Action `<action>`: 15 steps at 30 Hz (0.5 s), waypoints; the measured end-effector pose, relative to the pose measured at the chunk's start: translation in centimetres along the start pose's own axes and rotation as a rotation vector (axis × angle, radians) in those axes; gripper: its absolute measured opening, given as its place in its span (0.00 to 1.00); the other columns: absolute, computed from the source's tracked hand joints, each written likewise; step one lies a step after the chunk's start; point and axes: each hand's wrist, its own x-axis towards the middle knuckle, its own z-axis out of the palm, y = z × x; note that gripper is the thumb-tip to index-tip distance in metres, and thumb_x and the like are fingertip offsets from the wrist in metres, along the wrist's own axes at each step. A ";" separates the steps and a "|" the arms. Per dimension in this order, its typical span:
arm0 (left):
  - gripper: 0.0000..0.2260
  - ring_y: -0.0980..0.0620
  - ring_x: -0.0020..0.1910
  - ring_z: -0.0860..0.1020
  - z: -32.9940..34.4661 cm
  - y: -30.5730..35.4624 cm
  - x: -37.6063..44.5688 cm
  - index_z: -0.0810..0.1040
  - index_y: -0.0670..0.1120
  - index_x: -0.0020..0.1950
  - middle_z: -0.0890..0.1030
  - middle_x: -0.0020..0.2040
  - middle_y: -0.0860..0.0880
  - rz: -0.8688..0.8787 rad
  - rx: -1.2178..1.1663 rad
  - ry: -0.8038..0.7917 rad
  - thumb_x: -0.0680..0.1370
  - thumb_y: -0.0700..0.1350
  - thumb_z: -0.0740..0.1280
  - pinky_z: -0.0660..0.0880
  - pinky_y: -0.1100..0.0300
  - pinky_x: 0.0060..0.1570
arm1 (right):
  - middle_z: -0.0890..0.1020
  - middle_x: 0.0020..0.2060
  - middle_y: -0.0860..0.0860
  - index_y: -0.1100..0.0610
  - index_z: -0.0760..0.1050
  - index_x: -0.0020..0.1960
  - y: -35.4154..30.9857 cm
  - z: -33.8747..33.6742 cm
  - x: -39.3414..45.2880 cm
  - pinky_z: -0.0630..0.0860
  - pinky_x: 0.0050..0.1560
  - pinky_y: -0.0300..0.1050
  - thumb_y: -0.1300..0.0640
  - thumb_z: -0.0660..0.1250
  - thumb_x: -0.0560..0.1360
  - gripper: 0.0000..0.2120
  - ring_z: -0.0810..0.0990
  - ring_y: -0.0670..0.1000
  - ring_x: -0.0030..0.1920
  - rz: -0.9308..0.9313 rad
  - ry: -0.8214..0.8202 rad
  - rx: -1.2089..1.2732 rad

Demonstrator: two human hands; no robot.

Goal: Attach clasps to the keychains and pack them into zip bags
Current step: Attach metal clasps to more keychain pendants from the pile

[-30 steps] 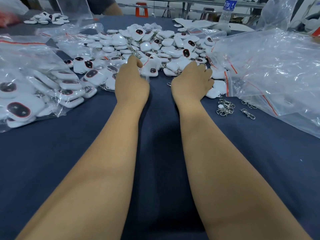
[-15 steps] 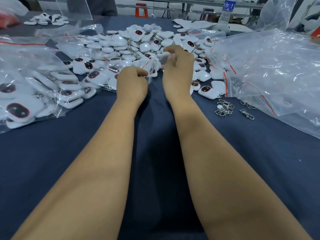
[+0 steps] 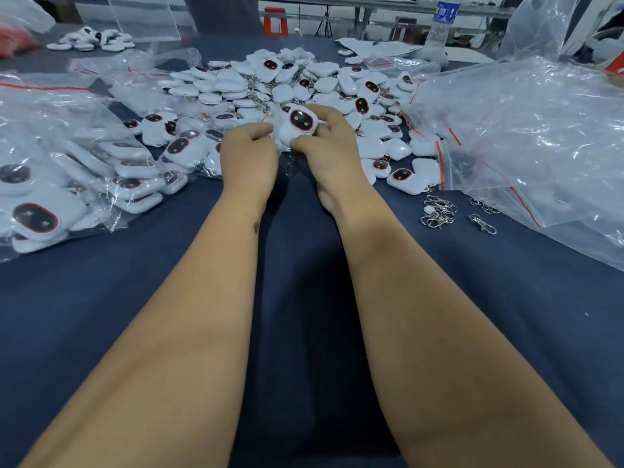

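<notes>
My right hand [image 3: 332,146] grips a white keychain [image 3: 299,125] with a dark oval face ringed in red, held above the table's middle. A metal clasp [image 3: 291,167] dangles below it between my hands. My left hand [image 3: 248,157] has its fingers curled at the keychain's left edge, pinching something small that I cannot make out. Behind them lies a big pile of loose white keychains [image 3: 304,82]. Loose metal clasps [image 3: 439,212] lie on the cloth to the right. Small zip bags holding keychains [image 3: 60,184] are heaped at the left.
The table carries a dark blue cloth [image 3: 304,298]. A large heap of clear zip bags with red strips [image 3: 533,140] fills the right side. A water bottle [image 3: 440,25] stands at the far edge. More keychains [image 3: 91,38] lie at the far left.
Both hands reached into the pile, then drew back toward me. My right hand has lifted one keychain out, and both hands have come together around it.
</notes>
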 end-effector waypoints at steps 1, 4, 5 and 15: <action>0.15 0.51 0.33 0.69 0.0 0.1 0.0 0.81 0.50 0.36 0.73 0.32 0.51 -0.024 -0.020 -0.016 0.69 0.34 0.58 0.68 0.60 0.35 | 0.82 0.48 0.57 0.53 0.74 0.51 0.0 0.1 0.0 0.77 0.56 0.57 0.77 0.62 0.70 0.20 0.80 0.55 0.50 0.000 -0.038 0.004; 0.13 0.50 0.30 0.60 0.1 0.5 -0.4 0.66 0.49 0.24 0.63 0.27 0.48 -0.056 -0.035 -0.044 0.67 0.36 0.59 0.55 0.58 0.30 | 0.81 0.50 0.58 0.53 0.75 0.53 0.2 0.0 0.1 0.76 0.53 0.51 0.77 0.60 0.70 0.23 0.79 0.53 0.49 0.010 -0.100 -0.015; 0.10 0.48 0.32 0.60 0.1 0.4 -0.3 0.66 0.45 0.27 0.63 0.29 0.46 -0.063 -0.035 -0.034 0.68 0.36 0.59 0.54 0.57 0.30 | 0.81 0.50 0.58 0.53 0.76 0.55 0.2 0.0 0.2 0.76 0.51 0.48 0.77 0.60 0.70 0.23 0.79 0.53 0.49 0.015 -0.099 -0.024; 0.07 0.48 0.28 0.67 0.1 0.8 -0.6 0.72 0.42 0.30 0.71 0.25 0.46 -0.086 -0.065 -0.063 0.69 0.39 0.61 0.63 0.59 0.31 | 0.83 0.44 0.56 0.51 0.78 0.56 0.6 -0.3 0.6 0.77 0.48 0.48 0.76 0.57 0.69 0.26 0.78 0.53 0.43 0.037 -0.059 -0.058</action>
